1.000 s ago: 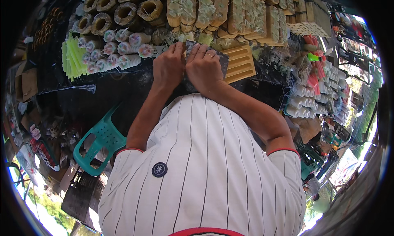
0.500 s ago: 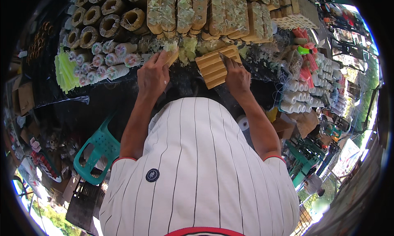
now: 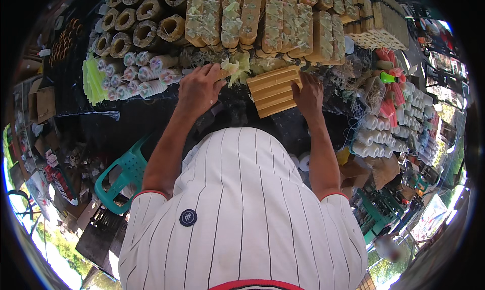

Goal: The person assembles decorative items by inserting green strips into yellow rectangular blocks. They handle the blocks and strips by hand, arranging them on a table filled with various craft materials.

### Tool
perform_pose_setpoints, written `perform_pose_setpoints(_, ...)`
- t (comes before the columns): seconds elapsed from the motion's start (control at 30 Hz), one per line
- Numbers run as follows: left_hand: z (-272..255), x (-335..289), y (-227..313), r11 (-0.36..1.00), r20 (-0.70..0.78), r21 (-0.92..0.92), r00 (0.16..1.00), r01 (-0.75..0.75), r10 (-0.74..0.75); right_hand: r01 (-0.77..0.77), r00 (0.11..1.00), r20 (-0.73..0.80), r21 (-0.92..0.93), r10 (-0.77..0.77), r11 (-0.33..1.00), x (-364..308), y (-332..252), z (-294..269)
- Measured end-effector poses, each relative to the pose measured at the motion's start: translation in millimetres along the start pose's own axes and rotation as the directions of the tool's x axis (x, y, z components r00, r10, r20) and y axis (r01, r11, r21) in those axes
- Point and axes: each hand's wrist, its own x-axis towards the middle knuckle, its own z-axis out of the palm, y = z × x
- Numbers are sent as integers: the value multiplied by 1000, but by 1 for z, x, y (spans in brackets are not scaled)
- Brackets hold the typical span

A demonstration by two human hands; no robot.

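Observation:
My left hand (image 3: 198,88) reaches to the far side of the dark stall table and grips a small pale green and yellow wrapped bundle (image 3: 233,68). My right hand (image 3: 309,94) rests on the right end of a tan ribbed wooden block (image 3: 273,90) that lies tilted on the table; its fingers curl over the block's edge. Behind both hands stands a row of tall tan bundles wrapped in clear film (image 3: 262,20).
Hollow brown rolls (image 3: 144,17) and small pale wrapped rolls (image 3: 146,75) lie at the far left, with bright green sticks (image 3: 93,80) beside them. White spools (image 3: 371,133) and red items crowd the right. A teal plastic chair (image 3: 124,176) stands at lower left.
My hands, together over the wooden block a second ago, have spread apart. The left went to the green bundle, the right to the block's right end.

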Motion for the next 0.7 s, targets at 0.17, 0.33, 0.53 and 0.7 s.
perform_pose_setpoints(0.17, 21, -2, 10, 987, -3, 161, 1000, 16, -16, 527, 843, -446, 576, -300, 625, 56, -157, 0)
perform_pose_setpoints(0.33, 26, -12, 14, 989, -88, 150, 996, 5, 8, -3, 991, 84, 776, -99, 631, 74, -185, 31)
perform_pose_setpoints(0.53, 44, -30, 18, 977, -137, 210, 988, -47, 77, -160, 985, 162, 701, 63, 695, 82, -191, 26)
perform_pose_setpoints(0.7, 36, -28, 18, 982, -87, 181, 994, -54, 71, -211, 956, 292, 758, -32, 617, 90, -190, 31)
